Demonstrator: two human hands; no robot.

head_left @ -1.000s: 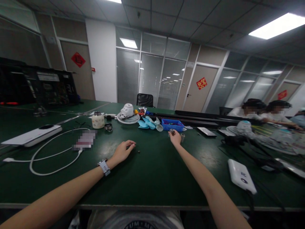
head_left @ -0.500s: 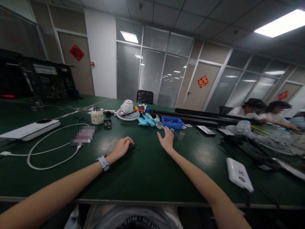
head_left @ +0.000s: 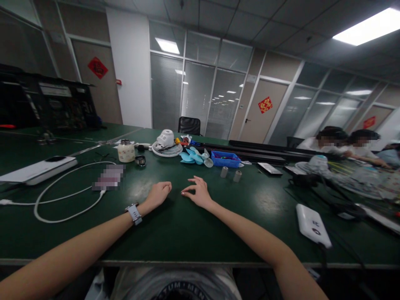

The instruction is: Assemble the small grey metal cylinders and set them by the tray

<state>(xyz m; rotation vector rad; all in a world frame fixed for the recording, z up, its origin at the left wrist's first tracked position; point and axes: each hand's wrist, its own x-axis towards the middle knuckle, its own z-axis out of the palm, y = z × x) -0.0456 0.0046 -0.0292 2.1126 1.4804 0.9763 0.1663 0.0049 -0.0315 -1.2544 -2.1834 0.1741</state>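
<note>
- Green tabletop [head_left: 168, 237] fills the foreground, its near edge running above the wearer's lap.
- Left hand [head_left: 158, 194]: resting low over the surface, fingers curled inward; whether anything sits inside cannot be told.
- Right hand [head_left: 198, 192]: palm down, thumb and fingers spread apart with a gap between them; no object visible in the grasp. Surface beneath the palm is hidden.
- White power bank [head_left: 313, 225]: right of the hands; its dark markings are not legible.
- Device [head_left: 109, 178] on a white cable [head_left: 40, 208]: left, pixelated, details unreadable.
- Two metal cylinders, left one [head_left: 224, 172] and right one [head_left: 237, 176]: upright, apart from each other, beyond the right hand, untouched.
- Patterned jar [head_left: 126, 153]: upright, neck dark; contents not visible. Black cup-shaped piece [head_left: 140, 161] stands beside it.
- Blue tray [head_left: 225, 163]: just behind the cylinders, holding dark and purple slender items, too small to identify.
- Light-blue fan blades [head_left: 190, 156]: left of the tray; white fan housing [head_left: 165, 139] behind, on a round grille.
- Clear plastic wrapping [head_left: 359, 181]: far right, blurred, cut off by the frame; contents partly obscured.
- Co-workers [head_left: 331, 139] seated beyond it, partly hidden.
</note>
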